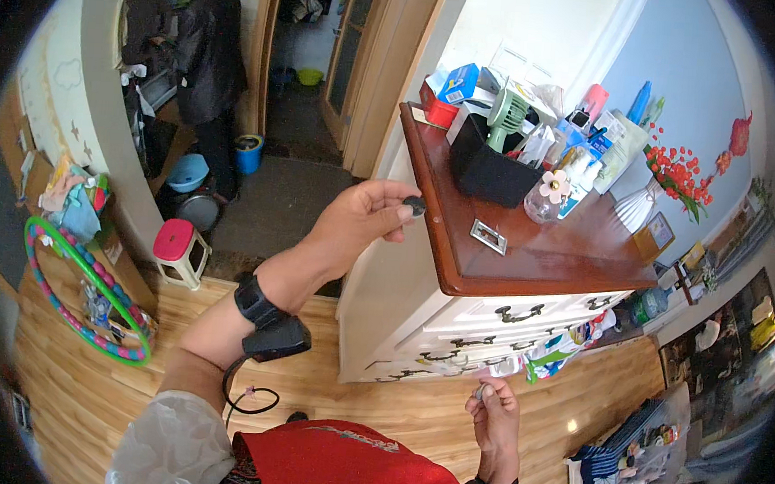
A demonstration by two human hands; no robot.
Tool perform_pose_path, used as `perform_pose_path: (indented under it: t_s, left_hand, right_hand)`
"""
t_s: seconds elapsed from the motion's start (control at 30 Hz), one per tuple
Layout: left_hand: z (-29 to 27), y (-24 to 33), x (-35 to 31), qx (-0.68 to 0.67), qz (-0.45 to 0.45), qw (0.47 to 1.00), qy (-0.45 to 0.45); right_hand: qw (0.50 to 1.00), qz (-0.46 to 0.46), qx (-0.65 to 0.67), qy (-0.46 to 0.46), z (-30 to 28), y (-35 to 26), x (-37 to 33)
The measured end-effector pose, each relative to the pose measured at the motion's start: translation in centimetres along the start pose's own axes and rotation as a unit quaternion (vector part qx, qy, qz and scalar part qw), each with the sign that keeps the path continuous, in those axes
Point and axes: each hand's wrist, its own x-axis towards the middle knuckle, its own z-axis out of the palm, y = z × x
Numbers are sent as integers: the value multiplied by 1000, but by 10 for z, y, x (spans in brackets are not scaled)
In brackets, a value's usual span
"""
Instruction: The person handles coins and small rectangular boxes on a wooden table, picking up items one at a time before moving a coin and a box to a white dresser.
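Note:
My left hand (353, 218) is raised beside the front left edge of the dresser (528, 264). Its thumb and fingers pinch a small dark round disc (414, 205). Lower down, in front of the drawers, my right hand (496, 417) is closed in a pinch. Between its fingertips shows a small greyish round piece (482, 392), too small to name. On the brown dresser top lies a rectangular silver metal frame (489, 237), apart from both hands. A black box (489, 173) behind it holds a green handheld fan (507, 116) and other small items.
Bottles, a clear jar with a flower lid (547, 197) and a white vase of red flowers (640, 204) crowd the dresser. A pink-topped stool (180, 245) and a hula hoop (87, 295) stand left. Another person in dark clothes (208, 62) is at the far left.

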Motion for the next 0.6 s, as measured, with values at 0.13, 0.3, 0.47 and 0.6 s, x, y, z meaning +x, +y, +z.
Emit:
perform_pose_path:
  t_s: [0.13,0.3,0.47,0.6]
  left_hand:
    - [1,-5,23,10,14,1000,-7]
    - [-5,-7,34,21,14,1000,-9]
    - [-33,-26,84,106,95,989,27]
    - [-44,-39,126,185,144,969,81]
  right_hand:
    - [999,-7,12,39,-14,4,-6]
    - [997,-20,10,73,-29,2,-18]
    - [996,-38,-16,76,-31,1,-23]
    - [995,-64,-50,59,-28,5,-24]
